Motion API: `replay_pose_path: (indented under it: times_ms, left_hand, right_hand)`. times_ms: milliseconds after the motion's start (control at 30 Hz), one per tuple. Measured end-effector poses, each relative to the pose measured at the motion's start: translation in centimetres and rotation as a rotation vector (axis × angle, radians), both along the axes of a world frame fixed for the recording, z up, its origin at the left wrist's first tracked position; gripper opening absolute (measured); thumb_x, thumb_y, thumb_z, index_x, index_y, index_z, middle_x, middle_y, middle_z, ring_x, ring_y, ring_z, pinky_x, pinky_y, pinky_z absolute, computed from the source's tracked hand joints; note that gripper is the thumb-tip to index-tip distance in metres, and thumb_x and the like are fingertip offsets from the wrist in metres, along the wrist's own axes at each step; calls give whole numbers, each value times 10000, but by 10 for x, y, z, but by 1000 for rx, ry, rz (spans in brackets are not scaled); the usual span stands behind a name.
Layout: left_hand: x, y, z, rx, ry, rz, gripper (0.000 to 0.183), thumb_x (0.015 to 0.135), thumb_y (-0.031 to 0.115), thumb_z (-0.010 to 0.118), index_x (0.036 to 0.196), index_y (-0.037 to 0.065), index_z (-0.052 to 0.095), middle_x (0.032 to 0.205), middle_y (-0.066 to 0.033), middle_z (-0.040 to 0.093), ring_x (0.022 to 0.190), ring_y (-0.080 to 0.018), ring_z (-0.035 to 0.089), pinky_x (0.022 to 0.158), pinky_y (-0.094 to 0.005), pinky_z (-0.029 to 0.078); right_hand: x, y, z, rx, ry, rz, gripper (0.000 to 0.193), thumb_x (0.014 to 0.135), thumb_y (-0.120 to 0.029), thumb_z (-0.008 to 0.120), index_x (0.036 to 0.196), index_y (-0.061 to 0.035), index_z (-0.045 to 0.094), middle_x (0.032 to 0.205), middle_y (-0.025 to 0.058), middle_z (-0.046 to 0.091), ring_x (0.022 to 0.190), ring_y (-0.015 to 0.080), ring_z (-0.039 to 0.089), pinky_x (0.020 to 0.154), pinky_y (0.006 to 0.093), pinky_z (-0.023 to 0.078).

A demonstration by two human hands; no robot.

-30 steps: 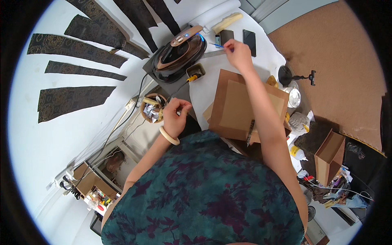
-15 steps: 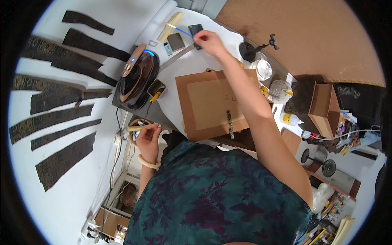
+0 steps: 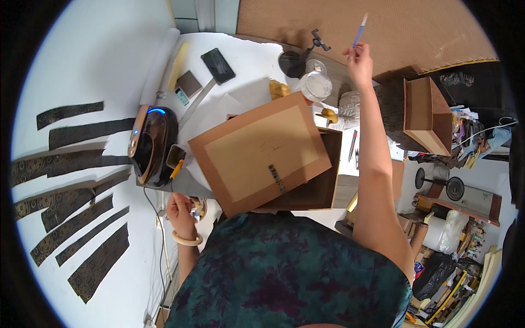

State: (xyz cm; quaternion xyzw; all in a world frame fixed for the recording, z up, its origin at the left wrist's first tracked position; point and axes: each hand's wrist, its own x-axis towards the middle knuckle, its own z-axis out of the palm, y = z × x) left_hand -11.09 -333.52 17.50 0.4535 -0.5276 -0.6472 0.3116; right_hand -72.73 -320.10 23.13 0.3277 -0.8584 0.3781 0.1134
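Note:
A thin blue-handled brush (image 3: 359, 31) with a pale tip points up from my right hand (image 3: 360, 63), whose fingers are closed around its lower end. That hand is raised beyond the table's far right part, by the brown board. My left hand (image 3: 180, 214) is low at the left near the table edge, its fingertips pinched together; anything between them is too small to make out. In front of me a brown cardboard panel (image 3: 257, 150) with a paler middle lies askew over an open cardboard box (image 3: 322, 186). A short dark patterned strip (image 3: 276, 179) crosses the panel.
At the left stand a black and copper iron (image 3: 155, 142) with a blue light and a small container (image 3: 175, 156) with a yellow-handled tool. A phone (image 3: 217, 65), a round clear tub (image 3: 315, 86) and a phone stand (image 3: 292, 64) lie farther back. Dark patterned strips (image 3: 98, 259) hang on the left wall.
My right hand has carried the brush from the table's far left over to the far right, its tip now upward. My left hand has moved slightly down. The whole view has shifted.

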Motion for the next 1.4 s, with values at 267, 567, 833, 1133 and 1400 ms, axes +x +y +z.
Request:
replay_pose_path:
  times_ms: [267, 567, 833, 1133, 1400]
  left_hand:
    - [-13, 8, 27, -100, -185, 175, 114, 974, 64, 666, 885, 7, 625, 800, -65, 685, 729, -122, 625, 703, -252, 503]
    - [-10, 35, 27, -137, -213, 298, 74, 918, 10, 722, 905, -20, 655, 821, -91, 715, 751, -130, 664, 725, -247, 533]
    - [-14, 39, 23, -192, -237, 367, 81, 902, -25, 723, 950, -8, 660, 874, -75, 707, 801, -135, 681, 762, -259, 556]
    - [52, 51, -26, -90, -452, 512, 226, 1001, 205, 661, 909, -1, 660, 710, -13, 607, 604, -81, 531, 551, -230, 415]
    - [106, 73, -89, 170, -557, 527, 406, 1029, 328, 604, 732, 59, 540, 582, 16, 498, 471, -71, 437, 432, -248, 330]
  right_hand:
    - [-58, -62, -2, 293, -286, 233, 491, 887, -446, 682, 1087, -8, 589, 1055, 195, 716, 958, 334, 697, 817, 464, 520]
    - [-75, -119, -14, 176, -1034, 368, 399, 852, -459, 769, 830, -92, 613, 659, -54, 448, 502, 39, 355, 419, 217, 274]
    - [-21, -182, -55, -396, -1476, 230, 310, 954, -274, 723, 799, -130, 497, 643, -53, 371, 490, 52, 276, 399, 224, 186]
    - [-9, -160, -146, -492, -1300, -92, 151, 975, -100, 459, 920, -20, 574, 736, 78, 552, 508, 156, 455, 402, 284, 323]
    - [-25, -194, -260, 224, -956, -257, 198, 830, -97, 768, 725, 33, 662, 683, 113, 659, 504, 178, 598, 404, 330, 449]
